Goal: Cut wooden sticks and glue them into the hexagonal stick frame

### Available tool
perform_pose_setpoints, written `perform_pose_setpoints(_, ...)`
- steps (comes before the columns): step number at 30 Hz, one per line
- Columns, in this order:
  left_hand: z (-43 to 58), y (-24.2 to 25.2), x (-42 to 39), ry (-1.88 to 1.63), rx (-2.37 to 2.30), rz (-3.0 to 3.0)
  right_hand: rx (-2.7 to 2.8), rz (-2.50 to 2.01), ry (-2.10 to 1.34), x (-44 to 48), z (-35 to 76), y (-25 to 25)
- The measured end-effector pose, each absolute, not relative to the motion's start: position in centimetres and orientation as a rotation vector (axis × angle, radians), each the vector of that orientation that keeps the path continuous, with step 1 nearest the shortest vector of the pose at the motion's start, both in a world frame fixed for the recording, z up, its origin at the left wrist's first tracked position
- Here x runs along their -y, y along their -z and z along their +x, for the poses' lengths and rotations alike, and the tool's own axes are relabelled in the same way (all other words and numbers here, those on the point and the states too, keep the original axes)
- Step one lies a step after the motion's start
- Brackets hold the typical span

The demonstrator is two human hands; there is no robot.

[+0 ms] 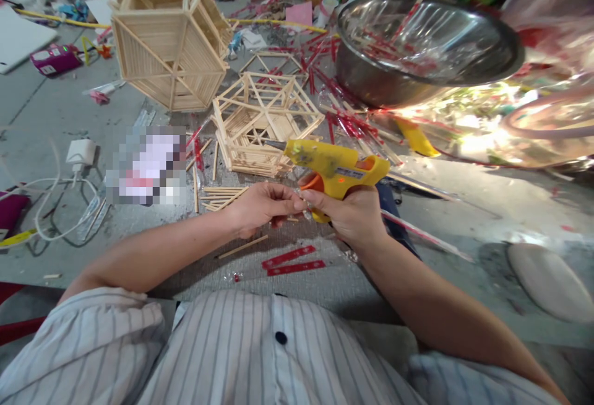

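My right hand (359,214) is wrapped around the handle of a yellow hot glue gun (325,160), whose nozzle points left. My left hand (264,205) is closed in a pinch, its fingertips meeting the right thumb just below the gun; whatever lies between them is too small to make out. Just beyond the nozzle stands a hexagonal frame of glued wooden sticks (266,108). Several loose wooden sticks (218,197) lie beside my left wrist, and one single stick (244,246) rests nearer my body. Two red paper strips (294,261) lie below my hands.
A taller stick-built structure (171,58) stands at the back left. At the back right, a steel bowl (390,77) holds wrappers and sticks. Left of my hands are a blurred phone (151,166) and a white charger (81,152) with cable. A pale oval object (550,281) lies far right.
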State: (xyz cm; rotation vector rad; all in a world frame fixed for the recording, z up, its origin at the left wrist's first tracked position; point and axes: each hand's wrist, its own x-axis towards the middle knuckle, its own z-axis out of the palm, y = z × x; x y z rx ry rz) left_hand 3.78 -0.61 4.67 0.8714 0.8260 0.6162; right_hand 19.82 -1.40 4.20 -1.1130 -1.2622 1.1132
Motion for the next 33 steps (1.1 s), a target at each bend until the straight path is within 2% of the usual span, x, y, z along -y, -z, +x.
perform_pose_setpoints(17,2.4,-6.8,-0.7,-0.645,-0.773,0.821,1.154,-1.046,-1.112,0.0,17.9,-6.5)
perform_pose_setpoints(33,2.2,-5.8,-1.5,-0.711,-0.769,0.858,1.137,-1.043,-1.224,-0.7,18.0,-5.4)
